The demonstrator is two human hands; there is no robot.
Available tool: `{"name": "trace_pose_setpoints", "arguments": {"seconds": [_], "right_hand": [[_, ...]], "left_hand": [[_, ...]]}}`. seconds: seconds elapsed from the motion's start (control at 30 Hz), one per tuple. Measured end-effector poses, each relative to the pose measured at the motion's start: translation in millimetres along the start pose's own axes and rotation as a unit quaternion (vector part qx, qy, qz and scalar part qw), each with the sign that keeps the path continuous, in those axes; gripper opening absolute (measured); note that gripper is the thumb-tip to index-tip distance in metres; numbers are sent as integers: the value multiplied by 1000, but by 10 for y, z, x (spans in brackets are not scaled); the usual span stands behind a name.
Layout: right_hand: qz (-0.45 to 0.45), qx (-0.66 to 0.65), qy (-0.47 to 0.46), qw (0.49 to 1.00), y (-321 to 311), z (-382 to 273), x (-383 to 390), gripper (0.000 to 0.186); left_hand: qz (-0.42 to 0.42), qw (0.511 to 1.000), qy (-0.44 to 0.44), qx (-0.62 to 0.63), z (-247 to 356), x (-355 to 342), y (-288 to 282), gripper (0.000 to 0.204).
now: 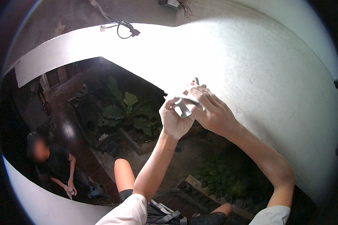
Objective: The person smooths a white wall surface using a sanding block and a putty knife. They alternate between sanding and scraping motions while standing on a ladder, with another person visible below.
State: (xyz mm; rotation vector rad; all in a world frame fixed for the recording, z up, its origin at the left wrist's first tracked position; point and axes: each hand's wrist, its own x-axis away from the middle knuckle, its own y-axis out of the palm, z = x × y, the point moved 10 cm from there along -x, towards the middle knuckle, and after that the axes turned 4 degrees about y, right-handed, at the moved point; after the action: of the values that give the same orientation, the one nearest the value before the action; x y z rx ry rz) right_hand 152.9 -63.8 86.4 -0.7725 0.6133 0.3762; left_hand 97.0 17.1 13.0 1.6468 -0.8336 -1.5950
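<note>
Just right of centre in the head view, the left hand [175, 123] curls around a pale grey object [183, 109]; the right hand [215, 114] bends over it, its grip impossible to tell. A white wall [278, 82] fills the upper right, a leafy plant [130, 99] shows left of centre, and a co-worker [58, 162] appears at lower left.

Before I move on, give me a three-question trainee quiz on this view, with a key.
1. True or false: the left hand and right hand are together at the pale piece.
2. Where in the picture is the other person? A) upper right B) lower left C) lower right
3. What colour is the looped cable near the picture's top?

Key: 1. True. 2. B. 3. Black.
</note>
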Motion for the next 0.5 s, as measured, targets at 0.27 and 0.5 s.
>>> {"name": "trace_pose_setpoints", "arguments": {"seconds": [0.27,0.5], "right_hand": [[-59,83,-17,995,261,60,44,16],[-61,213,-76,972,353,-101,-49,25]], "left_hand": [[157,949,140,-235,144,-36,-364,37],[177,738,380,-529,654,195,-152,22]]}}
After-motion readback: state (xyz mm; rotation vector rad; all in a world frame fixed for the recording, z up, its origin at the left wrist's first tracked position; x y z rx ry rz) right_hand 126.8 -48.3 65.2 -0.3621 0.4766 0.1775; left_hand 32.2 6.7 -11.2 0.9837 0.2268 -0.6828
